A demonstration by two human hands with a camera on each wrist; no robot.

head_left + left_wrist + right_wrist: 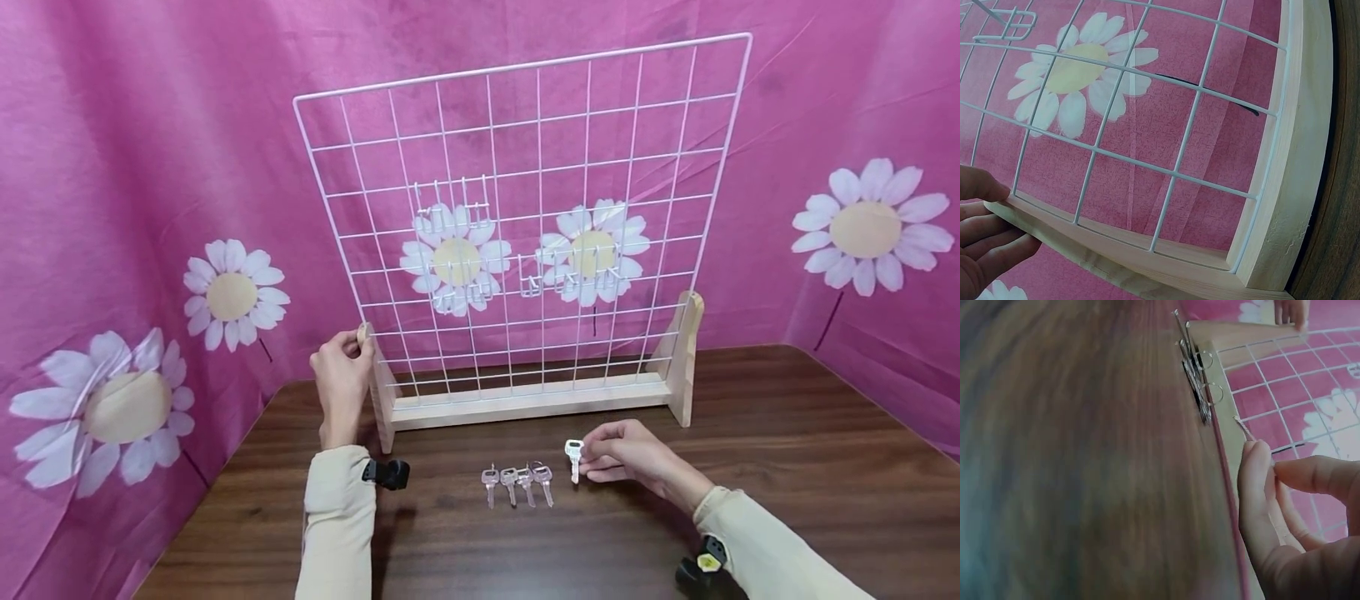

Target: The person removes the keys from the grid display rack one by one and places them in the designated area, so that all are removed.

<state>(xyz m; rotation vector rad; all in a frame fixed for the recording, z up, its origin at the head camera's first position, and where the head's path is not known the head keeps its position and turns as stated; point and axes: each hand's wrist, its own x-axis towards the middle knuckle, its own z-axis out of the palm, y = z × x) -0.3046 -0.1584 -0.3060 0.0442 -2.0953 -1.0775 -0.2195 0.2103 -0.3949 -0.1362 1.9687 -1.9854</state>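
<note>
My right hand (633,458) pinches a silver key (574,451) between thumb and fingertips just above the table, its blade pointing down. In the right wrist view most of that key is hidden behind the fingers. Beside it, several keys with small rings (517,483) lie in a row on the tabletop. My left hand (343,375) grips the top of the left wooden side piece (381,387) of a stand, thumb on one face and fingers on the other in the left wrist view. The stand holds a white wire grid panel (510,175) upright.
Several white wire hooks (531,282) hang on the grid in two rows. The right wooden side piece (684,358) and a crossbar (525,400) rest on the dark wood table (465,558). Pink cloth with daisies (866,229) hangs behind.
</note>
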